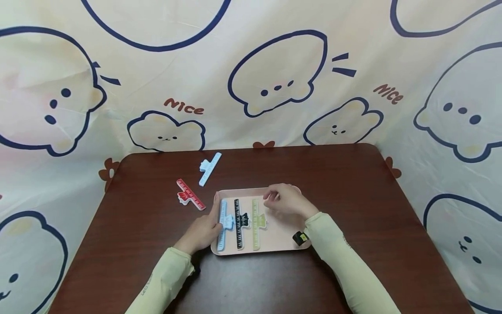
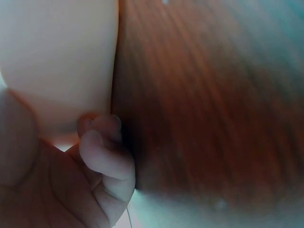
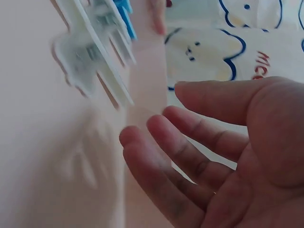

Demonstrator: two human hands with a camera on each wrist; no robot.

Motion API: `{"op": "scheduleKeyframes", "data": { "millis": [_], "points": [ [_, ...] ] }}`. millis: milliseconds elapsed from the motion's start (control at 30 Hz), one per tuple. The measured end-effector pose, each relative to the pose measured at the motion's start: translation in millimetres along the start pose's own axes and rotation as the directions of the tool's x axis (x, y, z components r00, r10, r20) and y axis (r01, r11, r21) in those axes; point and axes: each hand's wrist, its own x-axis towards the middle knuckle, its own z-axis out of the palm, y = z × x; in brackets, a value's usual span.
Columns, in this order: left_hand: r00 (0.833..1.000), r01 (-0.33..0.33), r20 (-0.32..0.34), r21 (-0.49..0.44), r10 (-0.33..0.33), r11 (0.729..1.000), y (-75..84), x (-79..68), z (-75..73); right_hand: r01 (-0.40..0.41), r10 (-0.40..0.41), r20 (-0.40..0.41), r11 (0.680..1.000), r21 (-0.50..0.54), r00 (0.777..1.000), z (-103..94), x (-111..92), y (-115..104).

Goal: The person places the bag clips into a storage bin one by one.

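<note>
Clip [image 1: 256, 229], green, lies beside right grip [image 1: 288, 199].

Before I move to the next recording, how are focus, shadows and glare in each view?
Head: tray and clips mostly clear, a dull sheen on the near tabletop. Left wrist: dim, the tabletop streaky and out of focus. Right wrist: soft shadow on the tray beside the right hand, clips pale and slightly blurred.

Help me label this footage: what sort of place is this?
Perhaps a makeshift curtained workspace: white cartoon-printed sheeting behind and beside a dark-brown wood-grained table bearing a pale-pink rectangular tray.
</note>
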Motion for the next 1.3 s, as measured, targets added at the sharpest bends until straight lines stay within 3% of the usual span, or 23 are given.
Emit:
{"op": "scheduleKeyframes", "data": {
  "millis": [367,600,733,967,1300],
  "points": [
    [1.000,-0.001,-0.007,0.001,0.001,1.000,-1.8,-0.4,-0.9,-0.014,0.013,-0.215,1.000,-0.004,0.977,-37.9,-9.6,22.1],
    [1.000,-0.011,-0.016,-0.002,0.011,1.000,-0.5,0.5,0.3,-0.070,0.032,-0.283,0.990,-0.124,0.959,-41.8,-16.7,37.5],
    [1.000,-0.004,-0.013,-0.002,0.004,1.000,-0.7,-0.1,0.4,-0.111,0.071,-0.248,0.982,-0.151,0.966,-37.7,-18.3,49.9],
    [0.999,-0.028,-0.020,-0.001,0.028,1.000,-0.5,-0.3,1.2,-0.147,0.137,-0.080,0.980,-0.134,0.987,-26.1,-16.1,74.4],
    [1.000,-0.019,-0.022,0.006,0.019,1.000,-0.9,-0.2,0.3,-0.124,0.134,0.052,0.980,-0.158,0.990,-21.7,-10.8,77.7]
  ]
}}
